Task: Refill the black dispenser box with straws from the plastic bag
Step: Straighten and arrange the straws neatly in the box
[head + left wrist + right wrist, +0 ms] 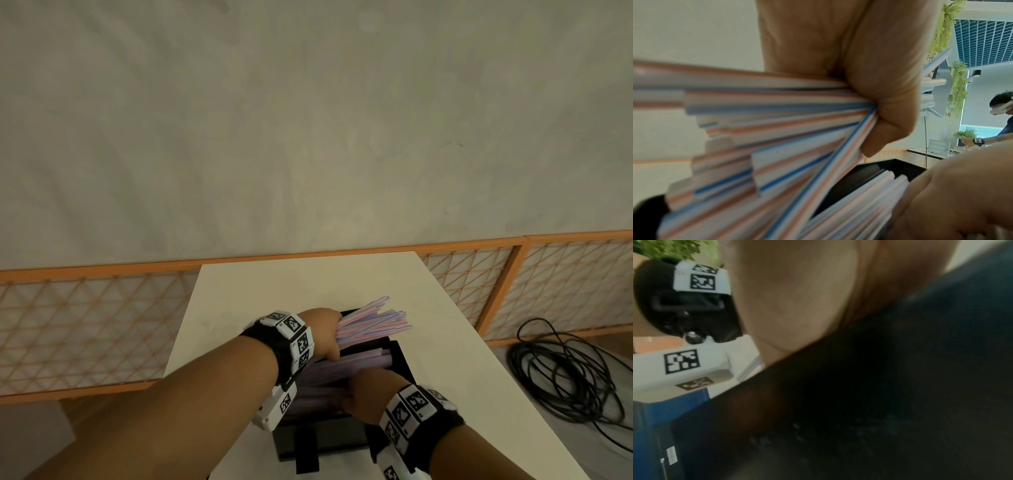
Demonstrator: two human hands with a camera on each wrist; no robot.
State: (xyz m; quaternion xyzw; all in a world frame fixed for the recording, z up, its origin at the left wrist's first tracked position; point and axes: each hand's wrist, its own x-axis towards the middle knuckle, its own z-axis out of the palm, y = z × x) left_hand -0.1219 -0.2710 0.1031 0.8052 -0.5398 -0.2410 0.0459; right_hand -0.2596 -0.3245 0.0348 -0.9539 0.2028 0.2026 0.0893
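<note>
Two hands are busy over a black plastic dispenser box on a pale, smooth bench. No words can be read; the only markings are black-and-white square code tags on the white wrist bands. Behind the bench is a plain grey wall with a low orange lattice fence along its bottom. A coil of black cable lies on the floor to the right.

The left hand is curled tight round a fat bunch of pink, blue and white striped straws, which fans out above the far end of the box. More pale straws lie flat inside the box. The right hand reaches down into the near end of the box, onto those straws; I cannot tell if it grips them. The right wrist view is mostly dark and blurry.
</note>
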